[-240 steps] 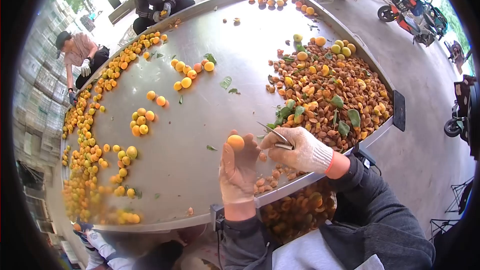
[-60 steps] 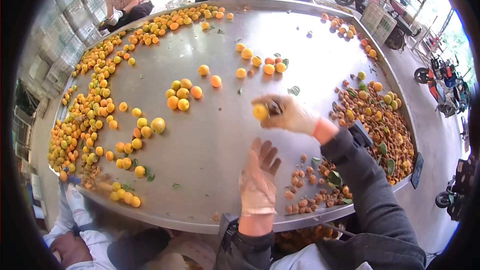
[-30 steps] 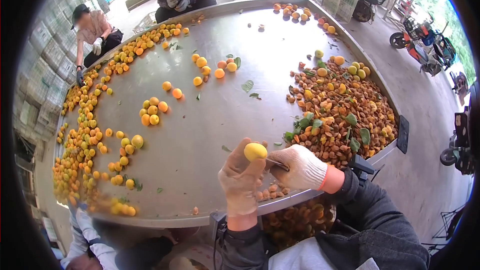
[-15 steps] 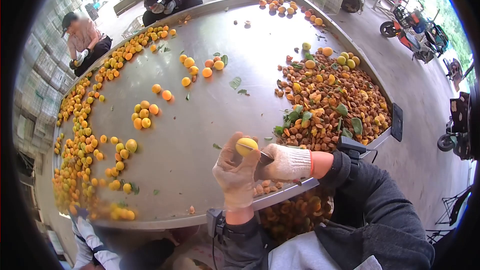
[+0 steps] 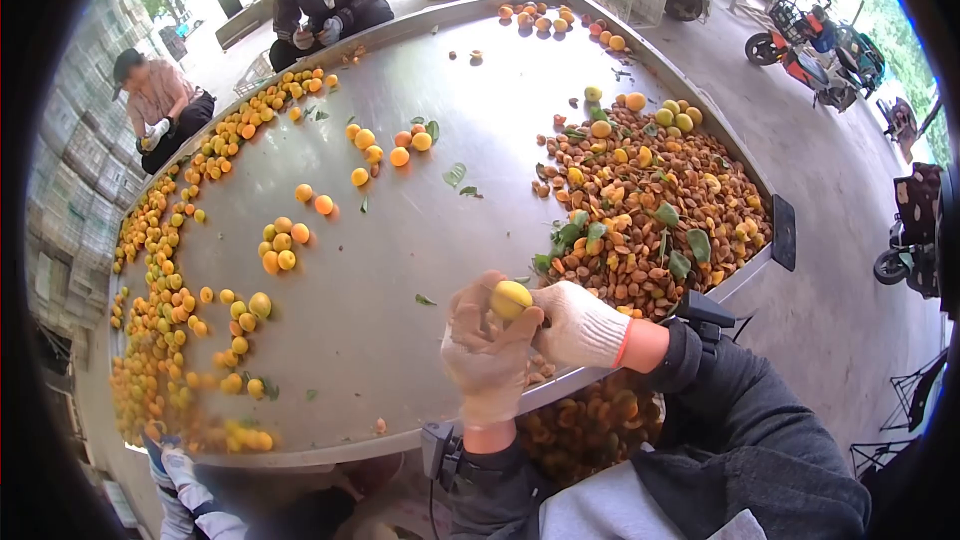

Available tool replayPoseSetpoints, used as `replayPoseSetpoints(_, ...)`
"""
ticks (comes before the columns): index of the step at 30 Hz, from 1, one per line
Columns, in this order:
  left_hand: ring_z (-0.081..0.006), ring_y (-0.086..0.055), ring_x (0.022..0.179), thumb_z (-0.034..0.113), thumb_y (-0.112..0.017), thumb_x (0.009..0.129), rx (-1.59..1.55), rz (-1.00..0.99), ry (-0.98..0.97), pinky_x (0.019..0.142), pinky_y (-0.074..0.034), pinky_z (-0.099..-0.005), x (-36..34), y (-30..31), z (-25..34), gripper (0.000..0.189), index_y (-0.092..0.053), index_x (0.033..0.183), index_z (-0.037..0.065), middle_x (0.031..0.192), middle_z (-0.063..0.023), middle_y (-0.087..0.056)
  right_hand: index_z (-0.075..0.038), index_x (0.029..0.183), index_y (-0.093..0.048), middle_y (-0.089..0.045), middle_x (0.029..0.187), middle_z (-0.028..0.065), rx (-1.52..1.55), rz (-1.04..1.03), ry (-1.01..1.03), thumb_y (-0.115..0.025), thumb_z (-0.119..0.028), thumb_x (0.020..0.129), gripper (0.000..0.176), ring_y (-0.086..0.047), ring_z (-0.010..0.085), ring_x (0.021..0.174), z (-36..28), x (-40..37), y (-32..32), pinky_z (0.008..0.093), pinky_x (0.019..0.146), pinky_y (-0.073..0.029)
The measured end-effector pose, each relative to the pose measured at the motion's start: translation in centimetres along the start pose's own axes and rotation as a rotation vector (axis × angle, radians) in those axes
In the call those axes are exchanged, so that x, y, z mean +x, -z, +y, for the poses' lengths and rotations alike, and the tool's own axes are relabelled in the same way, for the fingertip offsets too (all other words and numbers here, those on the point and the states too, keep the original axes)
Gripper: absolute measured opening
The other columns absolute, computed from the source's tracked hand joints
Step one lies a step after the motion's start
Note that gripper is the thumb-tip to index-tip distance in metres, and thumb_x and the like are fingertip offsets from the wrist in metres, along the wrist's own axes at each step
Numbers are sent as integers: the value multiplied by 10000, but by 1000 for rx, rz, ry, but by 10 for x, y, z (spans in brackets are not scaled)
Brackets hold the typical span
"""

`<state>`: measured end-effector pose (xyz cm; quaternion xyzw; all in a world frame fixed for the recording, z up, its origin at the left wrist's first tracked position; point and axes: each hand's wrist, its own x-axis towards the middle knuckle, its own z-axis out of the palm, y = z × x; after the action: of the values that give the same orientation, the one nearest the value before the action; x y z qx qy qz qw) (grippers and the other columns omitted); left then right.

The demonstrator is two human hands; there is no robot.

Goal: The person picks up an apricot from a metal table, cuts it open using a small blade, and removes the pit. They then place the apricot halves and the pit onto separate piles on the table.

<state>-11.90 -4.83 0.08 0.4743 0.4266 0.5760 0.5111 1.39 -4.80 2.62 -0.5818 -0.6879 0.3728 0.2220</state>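
Near the table's front edge, my left hand (image 5: 488, 348), in a pale glove, is closed around a yellow-green apricot (image 5: 511, 300). My right hand (image 5: 583, 326), in a white knitted glove, is closed right beside the fruit. It grips a small knife whose blade showed a moment ago; now fingers and fruit hide it. A few pits lie on the table just under my hands, partly covered. To the right of them spreads a large heap of brown apricot pits (image 5: 650, 225) with green leaves and some whole fruit in it.
The metal table (image 5: 400, 250) has a raised rim. Many apricots (image 5: 165, 310) line its left side, with small clusters (image 5: 285, 245) mid-table. Below the front edge sits a container of apricot halves (image 5: 590, 430). Co-workers sit at the far and left edges; a gloved hand (image 5: 180, 465) shows lower left.
The apricot has turned in my left hand, and the knife blade across it is out of sight. My right hand has moved closer to the fruit. The whole view has shifted slightly.
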Motion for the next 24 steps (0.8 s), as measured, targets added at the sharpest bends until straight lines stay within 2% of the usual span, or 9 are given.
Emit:
replayPoseSetpoints(6,-157,-622,934,-109,-735,746,-189,9,279,837,-530,-274,6,4,9,484,-580,1202,-61,1054,-90,-639,27,944,-662,-685,764,119,451,-232,-90,-607,-80,827,168,-644,191,684,4,9,-3,335,643,-512)
replayPoseSetpoints(7,-157,-622,934,-109,-735,746,-187,6,281,837,-530,-274,7,6,8,484,-580,1202,-61,1054,-90,-639,39,945,-667,-685,781,84,489,-329,-281,-623,-100,836,182,-633,151,719,-17,7,12,309,647,-508)
replayPoseSetpoints(10,-165,-634,940,-116,-714,763,-291,-56,276,847,-541,-283,9,7,3,494,-560,1230,-72,1076,-115,-652,31,927,-677,-675,769,67,629,-478,-478,-631,-133,841,191,-623,138,722,-12,5,18,297,648,-504)
replayPoseSetpoints(14,-171,-628,978,-122,-699,769,-360,-89,299,875,-536,-295,12,4,3,506,-548,1249,-72,1135,-131,-644,18,914,-671,-681,747,113,483,-304,-341,-619,-128,819,181,-651,212,702,-6,4,8,334,656,-512)
replayPoseSetpoints(16,-170,-626,980,-125,-698,766,-363,-70,289,878,-533,-295,12,0,3,511,-546,1251,-75,1143,-131,-642,4,939,-673,-677,779,185,126,-63,-92,-599,-95,791,194,-663,304,728,7,5,1,372,669,-514)
replayPoseSetpoints(17,-168,-620,990,-125,-698,764,-300,-46,222,883,-529,-293,11,-2,1,520,-540,1258,-77,1150,-132,-640,4,939,-673,-677,779,185,124,-62,-89,-599,-95,791,194,-663,304,728,8,5,-3,372,669,-514)
replayPoseSetpoints(19,-167,-615,999,-125,-697,763,-235,-22,159,887,-525,-292,9,-4,0,530,-535,1265,-80,1156,-133,-637,-27,1004,-665,-649,722,174,-204,192,-7,-597,-104,824,207,-678,243,674,11,2,-9,368,622,-509)
replayPoseSetpoints(23,-166,-607,1019,-127,-686,771,-195,-39,217,880,-524,-286,6,1,0,578,-501,1315,-59,1187,-140,-623,-25,1046,-647,-657,728,153,43,99,-38,-611,-105,807,254,-657,206,647,9,-1,-6,354,613,-509)
replayPoseSetpoints(24,-171,-609,1024,-134,-673,777,-245,-60,254,878,-526,-287,6,3,0,601,-486,1341,-39,1191,-143,-621,-22,1064,-652,-678,791,150,301,-106,-154,-618,-108,811,269,-659,234,696,3,1,2,357,650,-511)
